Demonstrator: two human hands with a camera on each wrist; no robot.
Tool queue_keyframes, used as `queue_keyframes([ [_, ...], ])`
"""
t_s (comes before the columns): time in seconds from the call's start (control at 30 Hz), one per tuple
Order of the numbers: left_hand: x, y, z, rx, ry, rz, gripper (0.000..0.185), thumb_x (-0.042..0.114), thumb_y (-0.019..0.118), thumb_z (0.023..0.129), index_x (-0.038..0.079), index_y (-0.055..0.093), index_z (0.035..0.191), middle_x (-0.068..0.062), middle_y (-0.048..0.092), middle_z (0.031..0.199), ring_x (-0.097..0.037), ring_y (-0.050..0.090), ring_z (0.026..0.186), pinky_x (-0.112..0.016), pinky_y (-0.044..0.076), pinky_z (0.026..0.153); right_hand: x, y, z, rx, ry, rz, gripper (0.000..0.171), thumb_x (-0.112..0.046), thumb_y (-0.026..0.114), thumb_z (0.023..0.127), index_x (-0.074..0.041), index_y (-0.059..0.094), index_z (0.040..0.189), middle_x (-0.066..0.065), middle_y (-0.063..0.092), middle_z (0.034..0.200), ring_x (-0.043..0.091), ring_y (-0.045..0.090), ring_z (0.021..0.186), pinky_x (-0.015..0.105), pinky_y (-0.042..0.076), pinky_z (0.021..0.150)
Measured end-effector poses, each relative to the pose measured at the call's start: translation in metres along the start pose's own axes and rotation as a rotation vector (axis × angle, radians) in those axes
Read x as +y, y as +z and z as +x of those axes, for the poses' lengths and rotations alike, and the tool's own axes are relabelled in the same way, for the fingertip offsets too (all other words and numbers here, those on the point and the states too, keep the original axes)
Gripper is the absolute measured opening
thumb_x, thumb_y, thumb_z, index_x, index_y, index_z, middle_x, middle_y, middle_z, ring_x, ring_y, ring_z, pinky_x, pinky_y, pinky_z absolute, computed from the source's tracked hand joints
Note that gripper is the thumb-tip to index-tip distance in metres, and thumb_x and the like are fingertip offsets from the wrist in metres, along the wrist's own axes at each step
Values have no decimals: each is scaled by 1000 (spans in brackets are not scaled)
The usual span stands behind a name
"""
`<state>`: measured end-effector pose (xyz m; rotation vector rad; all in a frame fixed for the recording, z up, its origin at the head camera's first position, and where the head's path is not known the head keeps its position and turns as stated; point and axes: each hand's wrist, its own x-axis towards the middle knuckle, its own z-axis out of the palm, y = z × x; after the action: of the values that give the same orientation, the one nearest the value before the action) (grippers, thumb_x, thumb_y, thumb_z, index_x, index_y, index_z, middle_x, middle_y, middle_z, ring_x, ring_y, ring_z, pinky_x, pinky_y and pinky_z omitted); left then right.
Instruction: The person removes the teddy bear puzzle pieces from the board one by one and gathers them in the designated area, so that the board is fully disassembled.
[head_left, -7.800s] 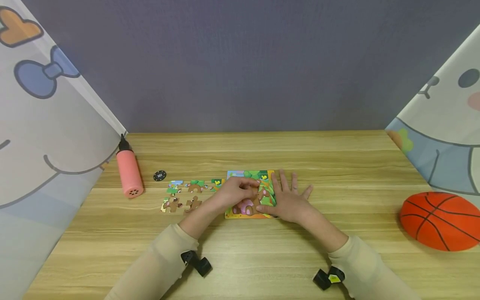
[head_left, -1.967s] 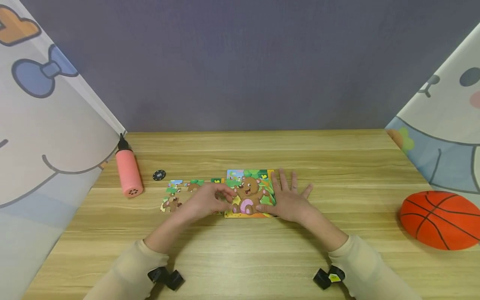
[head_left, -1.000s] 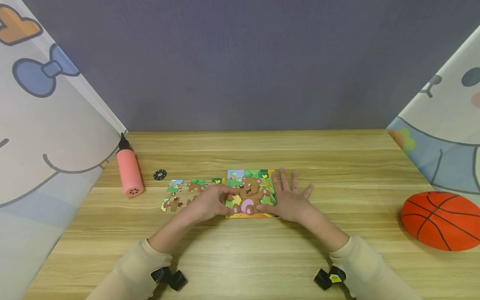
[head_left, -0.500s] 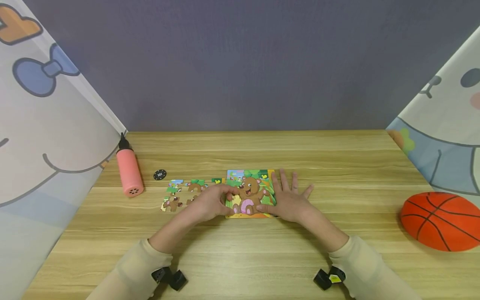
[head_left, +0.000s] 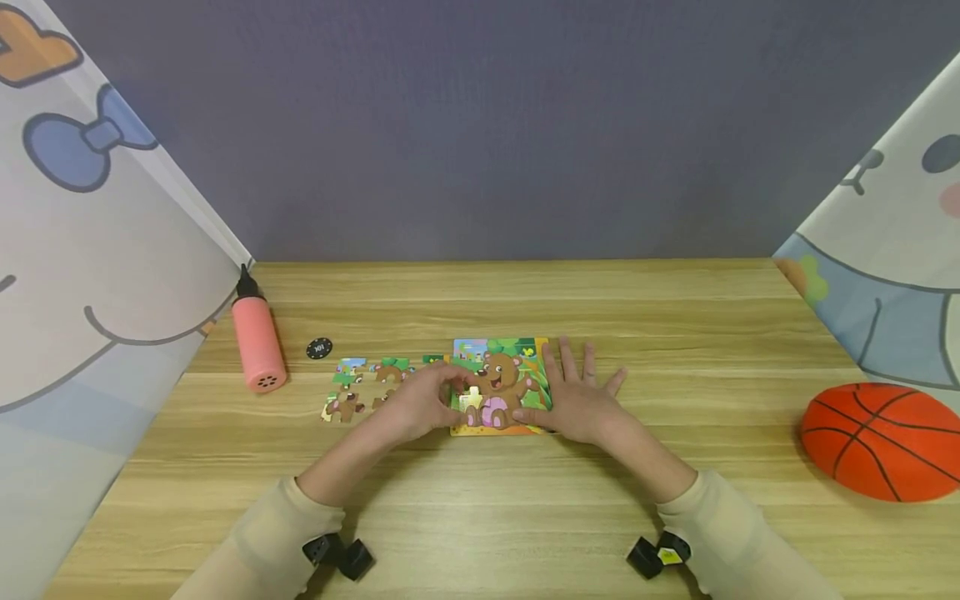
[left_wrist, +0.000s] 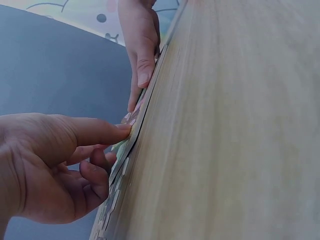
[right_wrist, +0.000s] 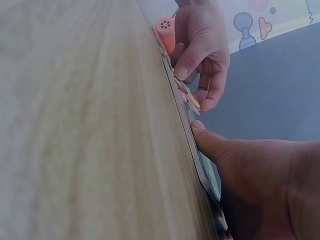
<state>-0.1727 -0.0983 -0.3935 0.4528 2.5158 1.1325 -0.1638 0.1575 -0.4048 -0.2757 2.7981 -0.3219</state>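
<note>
Pinching a thin puzzle piece point(head_left: 471, 398) with the left hand point(head_left: 420, 404) at the bear puzzle board point(head_left: 501, 385), mid-counter point(head_left: 480, 517) — it looks light, stiff-ish card, best lifted by its edges. Right hand point(head_left: 581, 400) lies spread flat, steadying the board's right side.

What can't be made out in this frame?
- Head view: the left hand covers the bear puzzle board's left edge, hiding the piece under its fingertips.
- Head view: the black chip bears markings too small to read.
- Wrist views: the board appears edge-on, picture unreadable.
- Head view: the right hand covers the board's right edge.
</note>
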Motion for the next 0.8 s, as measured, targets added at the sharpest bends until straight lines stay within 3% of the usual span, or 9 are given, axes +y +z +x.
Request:
queue_keyframes([
  [0.33,-2,0,-2,10,-56,-194,33,1,77,87,15,71,117,-1,67,97,-16,53,53,-27,46,50,0,0,0,1,3,-7,118,-82,51,84,-8,3,163,20,-10,166,54,-13,146,88,-9,92],
  [0.8,-2,0,-1,1,-47,-172,32,2,77,88,14,71,116,0,67,95,-13,50,52,-23,40,49,3,-3,-1,-26,-27,5,119,-83,49,85,-7,-1,162,21,-14,165,54,-16,145,88,-11,90],
])
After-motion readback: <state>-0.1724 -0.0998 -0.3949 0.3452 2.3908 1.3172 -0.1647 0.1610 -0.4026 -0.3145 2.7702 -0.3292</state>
